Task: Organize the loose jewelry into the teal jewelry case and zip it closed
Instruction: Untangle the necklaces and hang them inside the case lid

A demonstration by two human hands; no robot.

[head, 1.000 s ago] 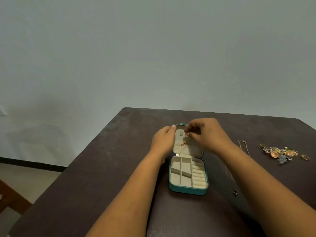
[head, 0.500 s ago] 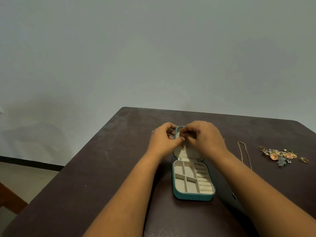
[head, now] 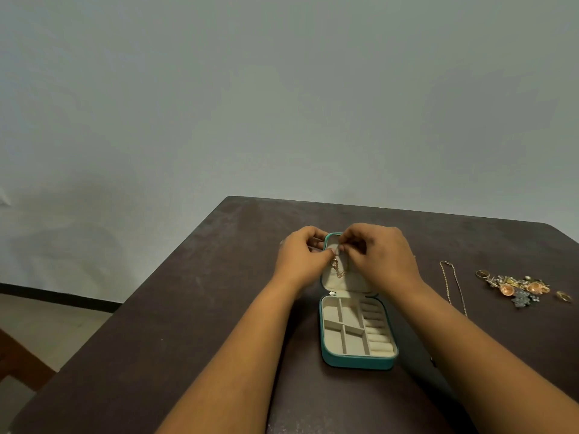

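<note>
The teal jewelry case [head: 357,361] lies open on the dark table [head: 194,308], its cream compartments bare and its lid propped up at the far side. A thin gold chain [head: 337,268] hangs against the lid's cream lining. My left hand [head: 300,256] and my right hand [head: 380,256] meet at the lid's top, fingertips pinched together on the chain's upper end. Loose jewelry waits to the right: a long gold chain [head: 451,286], a pile of earrings and brooches [head: 518,288], and a gold ring [head: 564,296].
A pale wall rises behind the table's far edge. The table's left edge drops to a light floor with a dark skirting line. A brown wooden piece [head: 18,358] shows at the lower left. A small dark item [head: 433,361] peeks beside my right forearm.
My left hand moved from the lid's side to the top, where both hands now pinch the chain. The view shifted slightly, so the case sits further right and lower.
</note>
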